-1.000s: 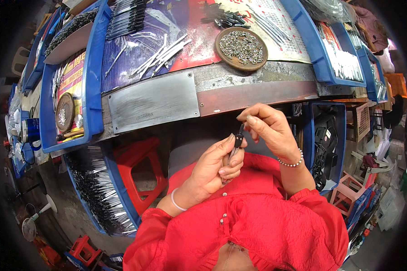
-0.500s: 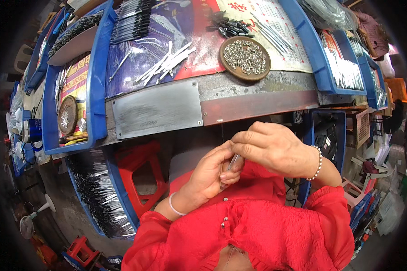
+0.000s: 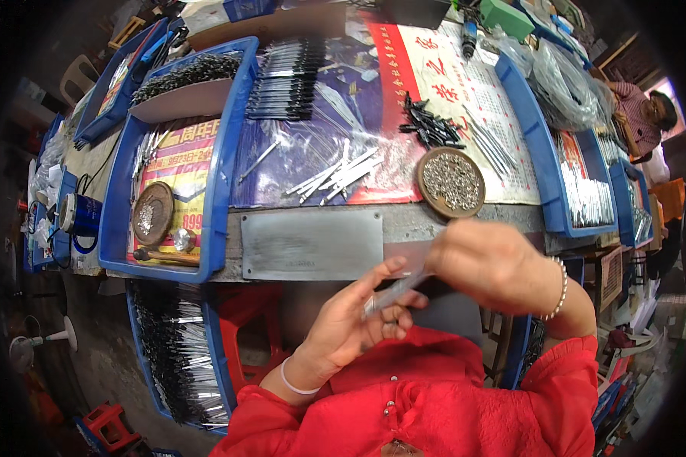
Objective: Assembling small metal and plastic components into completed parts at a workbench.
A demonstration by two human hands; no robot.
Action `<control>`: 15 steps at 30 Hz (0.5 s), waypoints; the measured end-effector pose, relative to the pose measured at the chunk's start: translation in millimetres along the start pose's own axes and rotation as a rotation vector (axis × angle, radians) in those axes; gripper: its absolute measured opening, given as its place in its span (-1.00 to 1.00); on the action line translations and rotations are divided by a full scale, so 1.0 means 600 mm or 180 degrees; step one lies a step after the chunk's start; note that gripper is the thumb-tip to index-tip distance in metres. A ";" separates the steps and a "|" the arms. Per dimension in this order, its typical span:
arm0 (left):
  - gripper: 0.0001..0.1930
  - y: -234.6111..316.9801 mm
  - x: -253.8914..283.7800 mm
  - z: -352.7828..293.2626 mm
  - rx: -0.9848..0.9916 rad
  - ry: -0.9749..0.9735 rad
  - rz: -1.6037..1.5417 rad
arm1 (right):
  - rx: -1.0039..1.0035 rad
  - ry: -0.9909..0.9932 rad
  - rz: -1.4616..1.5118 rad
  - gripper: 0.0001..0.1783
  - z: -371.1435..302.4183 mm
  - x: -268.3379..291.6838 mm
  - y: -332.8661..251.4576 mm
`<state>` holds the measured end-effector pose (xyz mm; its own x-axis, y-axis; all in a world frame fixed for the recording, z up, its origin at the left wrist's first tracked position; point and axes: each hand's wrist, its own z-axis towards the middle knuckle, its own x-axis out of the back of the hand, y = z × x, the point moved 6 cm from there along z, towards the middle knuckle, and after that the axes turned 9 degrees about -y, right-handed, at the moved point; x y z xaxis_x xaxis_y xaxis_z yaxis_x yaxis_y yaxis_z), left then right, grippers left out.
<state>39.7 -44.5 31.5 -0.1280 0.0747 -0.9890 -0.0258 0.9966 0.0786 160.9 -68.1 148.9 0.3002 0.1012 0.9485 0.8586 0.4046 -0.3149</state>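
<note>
My left hand (image 3: 341,326) holds a slim, greyish pen barrel (image 3: 395,292) slantwise between thumb and fingers, in front of the bench edge. At the barrel's upper end is my right hand (image 3: 497,268), blurred by motion, its fingers drawn together. Whatever is in that pinch is hidden. Behind the right hand, a round brown dish (image 3: 426,199) holds many small metal pieces. Loose white-silver tubes (image 3: 341,177) lie on the printed table cover, and short black pen parts (image 3: 433,124) are heaped beyond the dish.
A metal plate (image 3: 312,247) covers part of the bench edge. Left stands a blue tray (image 3: 219,198) with a small dish inside; right, another blue tray (image 3: 527,133). Below left are a bin of black-and-silver pens (image 3: 187,358) and a red stool (image 3: 245,346). Another person (image 3: 639,114) is far right.
My view has shifted, so the bench sits lower in it. The right hand has come off the left, and its fingers are blurred. The left fingers have spread, showing more of the pen barrel.
</note>
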 end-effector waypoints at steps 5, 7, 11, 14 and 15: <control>-0.63 0.042 0.005 -0.033 -0.0941 0.0134 0.0911 | -0.0692 0.0826 0.0469 -0.87 0.099 0.044 0.128; -0.68 0.041 -0.039 -0.048 -0.0920 -0.0447 0.1591 | -0.0752 0.0888 0.0483 -0.86 0.162 0.033 0.177; -0.76 0.069 -0.153 -0.073 -0.1910 -0.1670 0.4312 | -0.0809 0.0976 0.0012 -0.85 0.287 -0.012 0.277; -0.72 0.084 -0.202 -0.075 -0.1809 -0.2321 0.4719 | -0.0936 0.0951 -0.0155 -0.86 0.359 -0.037 0.315; -0.81 0.093 -0.214 -0.080 -0.2940 -0.1893 0.4750 | -0.1054 0.0956 -0.0264 -0.87 0.376 -0.042 0.328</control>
<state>7.3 -0.2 169.1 -0.2333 0.9703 0.0639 -0.7257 -0.2175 0.6527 228.4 213.9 70.6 0.2901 -0.2073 0.9343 0.9568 0.0827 -0.2788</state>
